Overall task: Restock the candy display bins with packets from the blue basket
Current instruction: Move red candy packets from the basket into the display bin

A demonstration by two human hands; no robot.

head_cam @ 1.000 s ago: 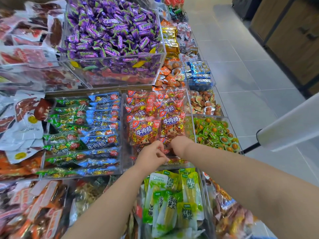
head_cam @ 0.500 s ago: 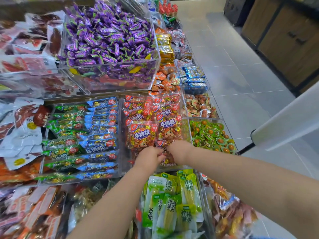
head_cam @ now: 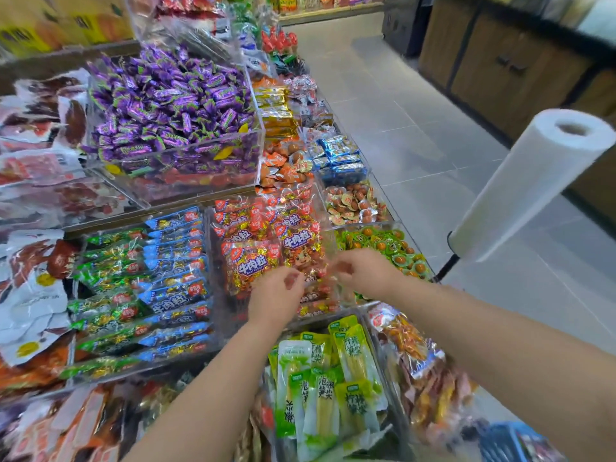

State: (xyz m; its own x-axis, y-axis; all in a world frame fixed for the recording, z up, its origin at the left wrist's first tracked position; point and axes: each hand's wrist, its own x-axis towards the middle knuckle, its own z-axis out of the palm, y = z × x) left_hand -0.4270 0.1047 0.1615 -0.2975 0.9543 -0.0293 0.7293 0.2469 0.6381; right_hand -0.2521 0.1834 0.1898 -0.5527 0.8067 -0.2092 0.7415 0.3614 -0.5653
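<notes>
Red and gold beef-cube packets (head_cam: 253,258) fill a clear bin (head_cam: 210,261) in the middle of the display. My left hand (head_cam: 276,295) hovers over the front packets with fingers loosely curled, and nothing shows in it. Just to its right, my right hand (head_cam: 361,271) is blurred, with loosely bent fingers at the bin's front right corner and no packet visible in it. A small gap separates the two hands. Only a corner of the blue basket (head_cam: 520,441) shows, at the bottom right.
Around the red bin are bins of blue and green packets (head_cam: 150,281), purple candies (head_cam: 166,105), green egg packs (head_cam: 383,245) and green bamboo-shoot packs (head_cam: 326,378). A roll of plastic bags (head_cam: 530,181) juts out at the right. Grey tiled aisle floor lies beyond.
Both hands have lifted off the front red packets and moved slightly apart. The view has swung up and left, bringing the basket corner into sight.
</notes>
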